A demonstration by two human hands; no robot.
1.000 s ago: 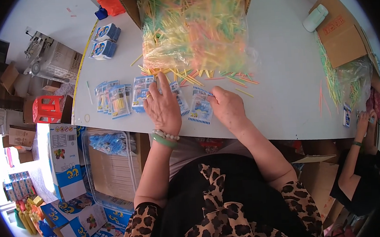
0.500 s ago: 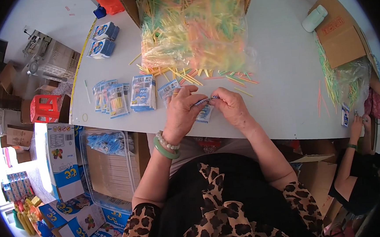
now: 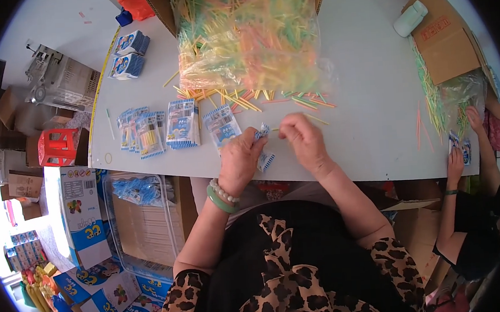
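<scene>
My left hand point(image 3: 240, 159) grips a small blue-and-white plastic packet point(image 3: 262, 131); its crumpled upper edge sticks up past the thumb and its striped lower end point(image 3: 266, 162) shows below. Just to the right, apart from the packet, is my right hand point(image 3: 305, 144). Its fingers are curled toward the thumb, and anything between them is hidden. A flat packet point(image 3: 222, 125) lies partly behind my left hand. Beyond both hands, loose coloured sticks point(image 3: 246, 100) are scattered in front of a large clear bag point(image 3: 248, 46) full of such thin sticks.
Stacked packets point(image 3: 182, 123) and stick-filled packets point(image 3: 151, 134) lie left on the white table point(image 3: 362, 102). Two packet bundles point(image 3: 126, 66) sit farther back. At right are a cardboard box point(image 3: 446, 41), a white bottle point(image 3: 410, 18), and a co-worker's hands point(image 3: 455, 166). A plastic bin point(image 3: 144, 221) stands below left.
My right hand has come away from the packet, which stays in my left hand, more upright now. The co-worker's one hand has reached up toward the sticks at the right.
</scene>
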